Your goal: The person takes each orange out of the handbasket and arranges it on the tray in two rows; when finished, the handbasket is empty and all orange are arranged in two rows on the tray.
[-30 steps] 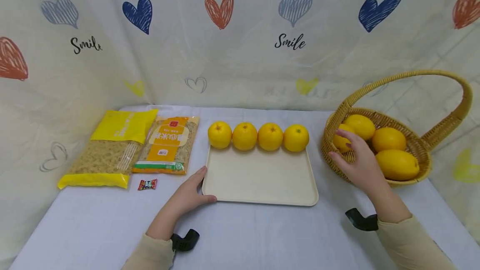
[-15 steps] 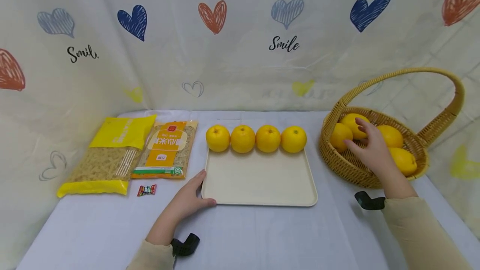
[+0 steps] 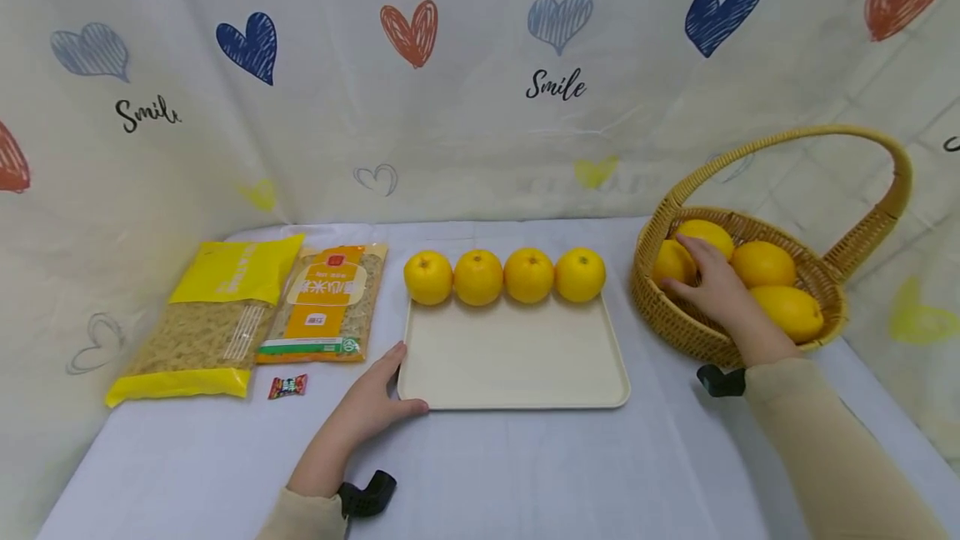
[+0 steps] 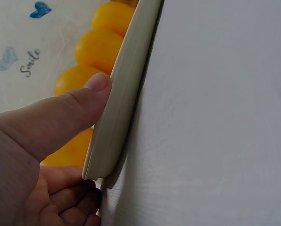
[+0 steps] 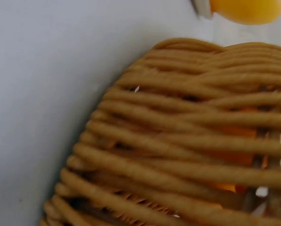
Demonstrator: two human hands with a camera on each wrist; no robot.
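My left hand (image 3: 367,402) holds the near left corner of a cream rectangular tray (image 3: 517,365). In the left wrist view the thumb (image 4: 97,84) presses the tray's rim and the other fingers curl beside the corner. Inside a wicker basket (image 3: 686,332) on the right, my right hand (image 3: 723,294) has its thumb and fingers around an orange (image 3: 670,260) at the left wall. The right wrist view shows mostly woven basket side (image 5: 187,136), so the hand is hidden there. Several oranges (image 3: 478,277) stand in a row along the tray's far edge.
Other yellow fruits (image 3: 787,312) lie in the basket, under its tall arched handle (image 3: 787,136). At left are a yellow pasta bag (image 3: 202,323), an orange-labelled grain bag (image 3: 326,302) and a small wrapped candy (image 3: 288,387). A heart-printed cloth backdrop (image 3: 465,123) stands behind.
My right hand first reached farther over the basket, then moved left and down onto the orange at its left wall. My left hand stays at the tray corner; the head view shifted slightly.
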